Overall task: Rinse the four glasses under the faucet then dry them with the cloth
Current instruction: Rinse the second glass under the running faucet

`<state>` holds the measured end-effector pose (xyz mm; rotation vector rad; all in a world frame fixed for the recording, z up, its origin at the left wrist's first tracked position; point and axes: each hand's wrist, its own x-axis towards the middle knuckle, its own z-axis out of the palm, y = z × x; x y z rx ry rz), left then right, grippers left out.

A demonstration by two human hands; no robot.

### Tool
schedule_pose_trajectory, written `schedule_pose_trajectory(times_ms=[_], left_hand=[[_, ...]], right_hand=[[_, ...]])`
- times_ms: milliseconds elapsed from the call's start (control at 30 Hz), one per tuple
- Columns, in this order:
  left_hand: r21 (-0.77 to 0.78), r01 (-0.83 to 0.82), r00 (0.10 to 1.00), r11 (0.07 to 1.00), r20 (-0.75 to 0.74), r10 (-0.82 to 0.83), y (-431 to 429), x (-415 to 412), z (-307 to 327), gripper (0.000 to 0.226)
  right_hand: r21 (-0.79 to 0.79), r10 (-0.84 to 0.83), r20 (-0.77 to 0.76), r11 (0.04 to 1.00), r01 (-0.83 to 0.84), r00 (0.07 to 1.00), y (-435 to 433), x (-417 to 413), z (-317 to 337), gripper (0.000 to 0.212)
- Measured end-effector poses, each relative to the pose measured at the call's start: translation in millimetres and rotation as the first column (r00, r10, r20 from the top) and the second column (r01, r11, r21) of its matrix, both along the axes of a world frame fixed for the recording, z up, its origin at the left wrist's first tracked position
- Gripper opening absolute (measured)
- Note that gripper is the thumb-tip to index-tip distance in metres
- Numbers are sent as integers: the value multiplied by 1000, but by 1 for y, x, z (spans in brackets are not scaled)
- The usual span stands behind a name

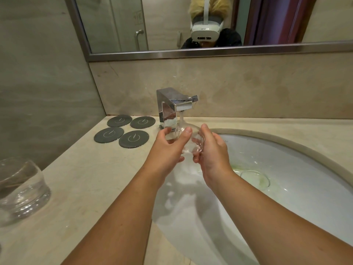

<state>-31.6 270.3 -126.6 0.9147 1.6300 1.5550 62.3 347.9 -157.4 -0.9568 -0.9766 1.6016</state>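
Observation:
A clear glass (188, 139) is held between both my hands under the chrome faucet (172, 108), and water runs from the spout onto it. My left hand (170, 148) grips the glass from the left with thumb and fingers curled round it. My right hand (210, 150) grips it from the right. A second clear glass (21, 190) stands on the counter at the far left. No cloth is in view.
Several dark round coasters (122, 131) lie on the beige counter (91, 178) left of the faucet. The white oval sink (286, 169) has a drain (255, 178) with greenish stains. A mirror (191, 25) hangs above the backsplash.

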Motion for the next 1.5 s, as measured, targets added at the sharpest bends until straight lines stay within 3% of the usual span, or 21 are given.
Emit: schedule_pose_trajectory(times_ms=[67,200,367,567,700,833,967,1200,1367,1500], left_hand=[[36,-41,998,998,-41,43,1,-1,-1,85],[63,-31,984,998,-174,41,0,-1,-2,97],[76,45,981,996,-189,-30,-3,2,1,91],[44,78,983,996,-169,-70,-1,4,-2,90],[25,42,984,999,-174,-37,-1,4,-1,119],[19,45,984,999,-172,-41,-4,8,3,108],[41,7,993,999,-119,-2,0,9,2,82],[121,50,998,991,-45,-45,5,9,-2,94],[117,94,996,989,-24,-92,6,8,-3,101],[93,108,992,990,47,-113,5,9,-3,93]], right_hand=[[-22,35,-21,999,-35,999,0,-1,0,43],[-115,121,-2,986,-121,993,0,-1,0,57],[-256,101,-83,959,-119,991,-3,3,3,59],[-187,-32,-82,982,17,996,-3,4,8,40],[-93,-84,-20,992,82,996,-3,5,7,43],[-48,-108,18,993,109,994,-5,5,9,45],[-50,-103,0,993,103,995,-4,3,7,47],[-172,-13,-114,985,-7,993,-3,4,7,66],[-152,-55,-157,988,31,986,-2,3,8,41],[-100,-73,-111,993,61,991,-3,4,8,35]])
